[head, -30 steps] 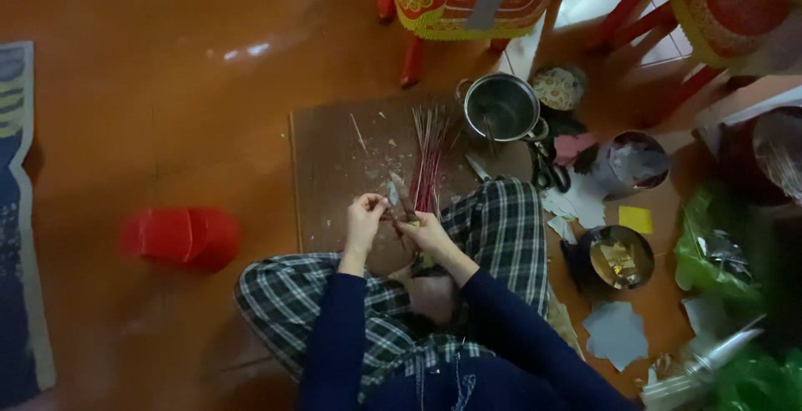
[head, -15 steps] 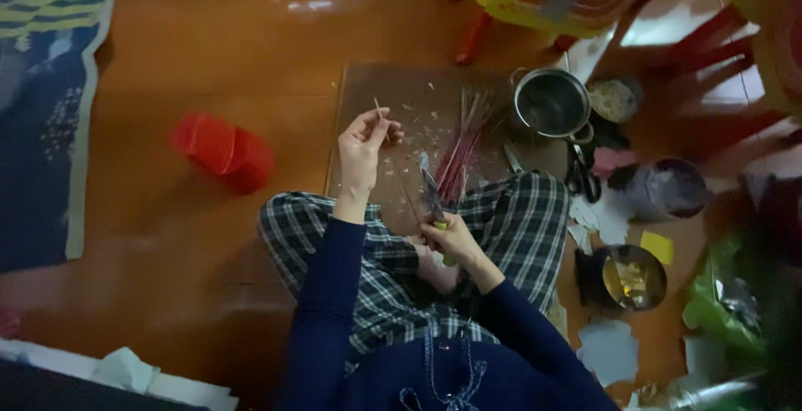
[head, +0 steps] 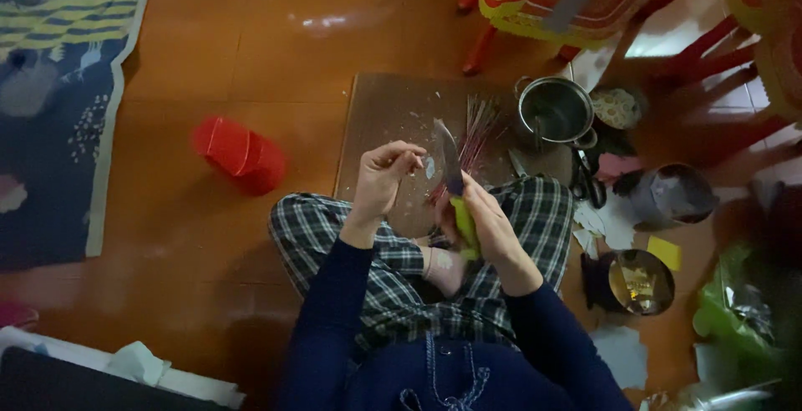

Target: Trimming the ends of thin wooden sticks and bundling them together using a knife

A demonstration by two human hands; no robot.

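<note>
Head camera view, looking straight down at a person seated cross-legged on an orange-brown floor, wearing checked trousers and dark sleeves. Their right hand is closed firmly round the yellow-green handle of a knife, blade pointing up and away over a brown cutting board. Their left hand is raised just beside the blade, fingertips pinched together on something too small and thin to make out. A bundle of reddish sticks lies on the board past the blade, among pale scraps. The pinching fingertips sit close to the knife edge, so a slip or a jerk could well nick them; the blade also hovers above the person's knees. To the right the floor is crowded: a steel pot touches the board's far corner, with scissors, paper scraps and a small round tin near the knee, and red chair legs beyond. To the left there is more open floor, holding only a red plastic cup on its side and a patterned mat well apart.
</note>
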